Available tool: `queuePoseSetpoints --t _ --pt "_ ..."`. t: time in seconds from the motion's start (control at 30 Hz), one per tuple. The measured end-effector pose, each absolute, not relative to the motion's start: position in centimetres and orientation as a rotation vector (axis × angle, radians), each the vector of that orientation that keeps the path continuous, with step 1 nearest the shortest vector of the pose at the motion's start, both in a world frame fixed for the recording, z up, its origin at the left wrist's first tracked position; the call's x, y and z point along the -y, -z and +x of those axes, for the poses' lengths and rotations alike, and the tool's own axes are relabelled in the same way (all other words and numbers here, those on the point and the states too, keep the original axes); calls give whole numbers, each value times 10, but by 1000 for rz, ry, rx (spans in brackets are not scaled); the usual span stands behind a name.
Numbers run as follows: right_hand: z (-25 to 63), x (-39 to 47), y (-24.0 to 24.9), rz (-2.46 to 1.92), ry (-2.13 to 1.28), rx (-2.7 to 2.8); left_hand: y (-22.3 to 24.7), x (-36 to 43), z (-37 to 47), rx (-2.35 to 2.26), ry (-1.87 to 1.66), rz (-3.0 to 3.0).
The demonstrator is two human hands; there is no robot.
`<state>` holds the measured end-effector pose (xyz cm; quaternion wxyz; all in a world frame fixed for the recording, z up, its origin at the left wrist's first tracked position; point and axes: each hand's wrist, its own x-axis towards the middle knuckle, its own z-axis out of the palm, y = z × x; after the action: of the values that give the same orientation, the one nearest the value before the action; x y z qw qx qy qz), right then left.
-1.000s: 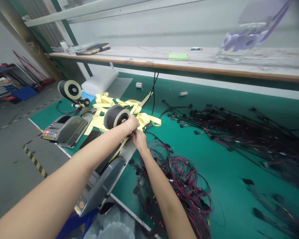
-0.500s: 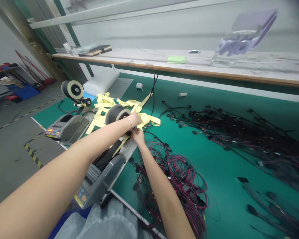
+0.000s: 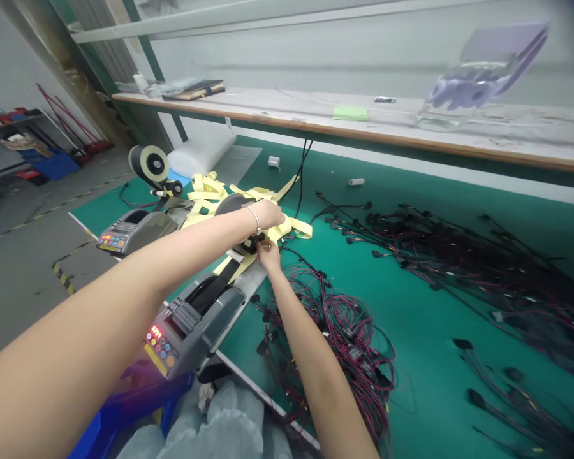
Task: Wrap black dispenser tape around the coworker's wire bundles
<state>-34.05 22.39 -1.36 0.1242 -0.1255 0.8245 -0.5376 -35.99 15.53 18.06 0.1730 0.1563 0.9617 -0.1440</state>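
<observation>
My left hand (image 3: 269,214), with a bangle at the wrist, reaches over the right side of a black tape roll (image 3: 230,204) on the nearer tape dispenser (image 3: 203,322). Its fingers are curled, and what lies under them is hidden. Just below, my right hand (image 3: 268,255) pinches at the dark roller parts (image 3: 251,243) beneath the roll; its fingertips are partly covered. A black strip of tape (image 3: 228,271) runs from there down into the dispenser. Yellow backing strips (image 3: 205,186) lie in a loose heap behind the roll.
A second tape dispenser (image 3: 141,231) with its own roll (image 3: 149,164) stands at left. Bundles of red and black cables (image 3: 349,325) lie right of my right arm, with a dark wire heap (image 3: 440,248) beyond. A shelf (image 3: 287,105) spans the back; a blue bin (image 3: 167,398) is below.
The view has shifted slightly, bringing the nearer dispenser's lit display into sight. My left hand sits a little higher above the right, exposing more of the roller parts between them.
</observation>
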Motion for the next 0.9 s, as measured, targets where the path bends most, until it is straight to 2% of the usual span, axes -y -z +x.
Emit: queuePoseSetpoints --t 0.3,0.5,0.9 --pt "-332 -232 -8 -340 1446 -2591 -183 -149 -369 -2821 495 396" --pt "-338 -227 -33 -506 1381 -2681 -190 -151 -373 -2832 483 353" --pt "-349 -225 -52 -723 1266 -2702 -185 -146 -370 -2848 452 345"
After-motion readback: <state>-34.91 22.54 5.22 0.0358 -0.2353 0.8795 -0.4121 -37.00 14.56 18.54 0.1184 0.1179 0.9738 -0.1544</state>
